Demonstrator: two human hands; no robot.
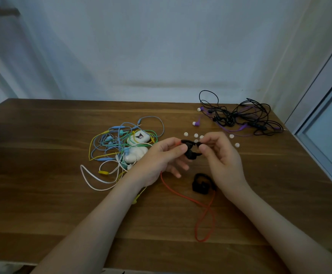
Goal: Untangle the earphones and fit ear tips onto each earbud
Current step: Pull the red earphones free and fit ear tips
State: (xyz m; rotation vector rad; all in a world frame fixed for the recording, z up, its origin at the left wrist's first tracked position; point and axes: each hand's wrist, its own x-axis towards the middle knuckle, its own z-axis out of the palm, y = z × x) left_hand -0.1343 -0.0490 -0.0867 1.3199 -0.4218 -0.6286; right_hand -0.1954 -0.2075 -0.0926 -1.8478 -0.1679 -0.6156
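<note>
Left hand (167, 157) pinches black earbud (190, 152) above table (42, 155). Right hand (222, 157) fingers (204, 148) pinch its far end; ear tip there too small to confirm. Best approach: steady bud, push tip on squarely with slight twist. Spare ear tips (186, 133) lie just behind hands.

The counter (42, 151) was brown wood with visible grain and a dull satin sheen. The black earbud (189, 154) looked matt, rubbery plastic, its red cable (182, 196) smooth-coated, and the loose white ear tips (186, 134) matt and soft-looking. At the left, the white case (140, 137) was glossy plastic.
</note>
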